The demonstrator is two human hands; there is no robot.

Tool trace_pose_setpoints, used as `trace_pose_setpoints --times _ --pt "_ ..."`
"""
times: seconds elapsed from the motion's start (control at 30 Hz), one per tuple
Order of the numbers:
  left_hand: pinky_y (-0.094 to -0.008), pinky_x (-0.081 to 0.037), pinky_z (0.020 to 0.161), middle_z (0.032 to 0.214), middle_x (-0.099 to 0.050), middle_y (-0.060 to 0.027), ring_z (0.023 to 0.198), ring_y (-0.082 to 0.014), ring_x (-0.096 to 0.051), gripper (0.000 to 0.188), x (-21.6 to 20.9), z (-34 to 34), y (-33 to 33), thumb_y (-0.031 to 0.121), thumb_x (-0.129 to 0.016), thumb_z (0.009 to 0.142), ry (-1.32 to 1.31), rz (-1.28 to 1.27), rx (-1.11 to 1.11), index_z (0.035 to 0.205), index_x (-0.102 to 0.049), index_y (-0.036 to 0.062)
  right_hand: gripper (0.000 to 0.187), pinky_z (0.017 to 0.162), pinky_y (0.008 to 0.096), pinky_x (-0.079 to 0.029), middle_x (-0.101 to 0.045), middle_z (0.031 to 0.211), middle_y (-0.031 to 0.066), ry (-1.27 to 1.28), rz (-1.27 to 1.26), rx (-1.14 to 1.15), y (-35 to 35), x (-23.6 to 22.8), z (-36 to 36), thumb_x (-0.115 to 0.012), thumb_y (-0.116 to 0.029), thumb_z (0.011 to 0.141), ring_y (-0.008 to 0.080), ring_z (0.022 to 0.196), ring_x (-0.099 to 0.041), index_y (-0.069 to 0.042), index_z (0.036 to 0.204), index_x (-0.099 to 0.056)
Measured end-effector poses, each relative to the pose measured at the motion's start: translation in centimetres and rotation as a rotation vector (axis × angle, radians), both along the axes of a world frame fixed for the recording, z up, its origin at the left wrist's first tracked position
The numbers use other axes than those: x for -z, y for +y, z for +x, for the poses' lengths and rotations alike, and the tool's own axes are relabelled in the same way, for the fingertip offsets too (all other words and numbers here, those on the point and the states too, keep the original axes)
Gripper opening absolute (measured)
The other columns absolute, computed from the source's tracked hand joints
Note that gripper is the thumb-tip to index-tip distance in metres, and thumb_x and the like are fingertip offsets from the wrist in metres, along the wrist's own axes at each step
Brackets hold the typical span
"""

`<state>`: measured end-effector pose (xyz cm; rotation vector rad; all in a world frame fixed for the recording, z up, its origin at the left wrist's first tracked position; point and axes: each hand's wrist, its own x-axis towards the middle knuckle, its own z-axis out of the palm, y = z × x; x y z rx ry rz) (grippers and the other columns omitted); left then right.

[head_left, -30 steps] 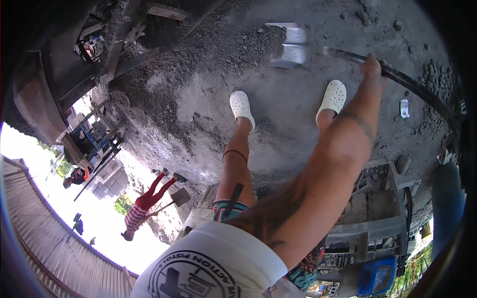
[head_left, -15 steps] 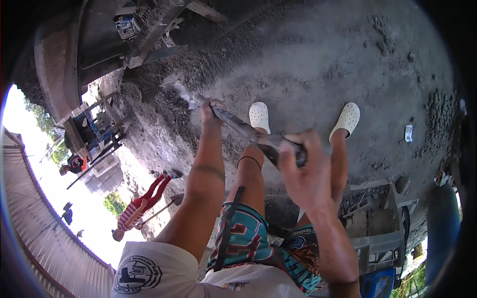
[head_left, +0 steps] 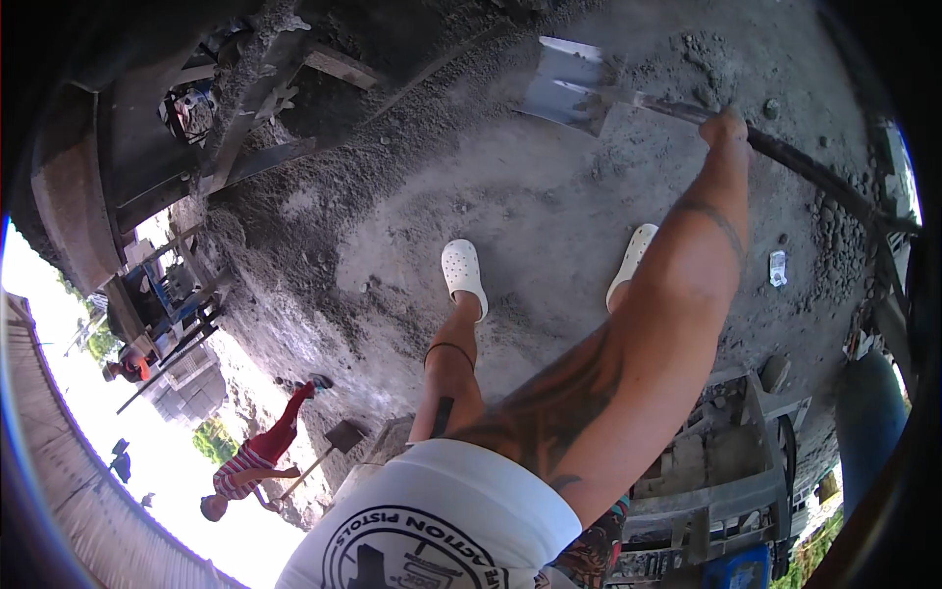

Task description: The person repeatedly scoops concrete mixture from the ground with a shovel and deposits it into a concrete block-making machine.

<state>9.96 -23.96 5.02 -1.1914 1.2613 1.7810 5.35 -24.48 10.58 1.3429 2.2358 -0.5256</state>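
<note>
My left arm reaches across to the upper right, and my left hand [head_left: 724, 130] is closed round the dark shaft of a shovel [head_left: 810, 169]. The flat metal shovel blade [head_left: 569, 80] is at the top, low over or on the grey ground; I cannot tell whether it touches. Its shaft runs down and right from the blade to the right rim of the picture. My right hand is not to be seen. Grey sand and gravel [head_left: 432, 128] lie to the left of the blade.
White clogs are on my feet [head_left: 461, 267]. A wooden and metal frame [head_left: 731, 491] stands at lower right, near a clear plastic bottle [head_left: 778, 268]. Beams and machinery [head_left: 226, 147] fill the upper left. At left, a person in striped top [head_left: 257, 469] holds another shovel [head_left: 343, 435].
The shovel has swung from the middle to the upper right, my left arm crossing with it. My right hand has gone out of view. The other person's shovel blade now shows.
</note>
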Motion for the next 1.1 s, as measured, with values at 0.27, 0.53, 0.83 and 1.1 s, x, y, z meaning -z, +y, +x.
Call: trace_pose_setpoints --times 0.27,0.53,0.83,1.1 --pt "-0.0349 -0.051 0.053 0.077 -0.055 -0.0032 0.059 -0.0162 -0.057 0.006 -0.1 -13.4 -10.6 0.017 -0.05 0.087 -0.369 0.163 -0.215 0.091 -0.05 0.0122 0.046 0.101 0.035 -0.038 -0.047 0.132 0.0139 0.029 0.023 -0.227 -10.6 8.8 -4.2 -0.046 -0.028 0.087 0.0285 0.125 -0.044 -0.006 0.128 -0.045" --pt "-0.0315 -0.051 0.051 0.079 -0.053 -0.0029 0.059 -0.0156 -0.056 0.011 1.8 -18.2 -21.8 0.02 -0.051 0.09 -0.279 0.184 -0.184 0.095 -0.046 0.0119 0.054 0.106 0.0355 -0.034 -0.037 0.142 0.0106 -0.201 0.206 -0.431 -27.6 22.4 10.3 -0.04 -0.034 0.092 0.0246 0.13 -0.039 -0.008 0.138 -0.033" --pt "-0.0308 -0.052 0.053 0.08 -0.053 -0.0077 0.061 -0.0179 -0.055 0.021 -0.1 -15.8 -27.7 0.022 -0.055 0.089 -0.329 0.133 -0.168 0.1 -0.047 0.0063 0.053 0.098 0.0331 -0.034 -0.035 0.135 0.0072 -0.348 0.32 -0.38 -27.8 19.6 23.1 -0.037 -0.038 0.095 0.0195 0.119 -0.039 -0.007 0.138 -0.029" --pt "-0.0342 -0.052 0.052 0.081 -0.05 -0.0108 0.066 -0.0211 -0.055 0.025 0.7 -19.0 -34.6 0.015 -0.056 0.085 -0.357 0.161 -0.183 0.102 -0.045 0.0001 0.04 0.068 0.0256 -0.042 -0.049 0.098 0.0049 0.11 -0.121 0.326 -13.5 -10.4 14.6 -0.04 -0.036 0.096 0.0134 0.082 -0.05 -0.004 0.119 -0.045"
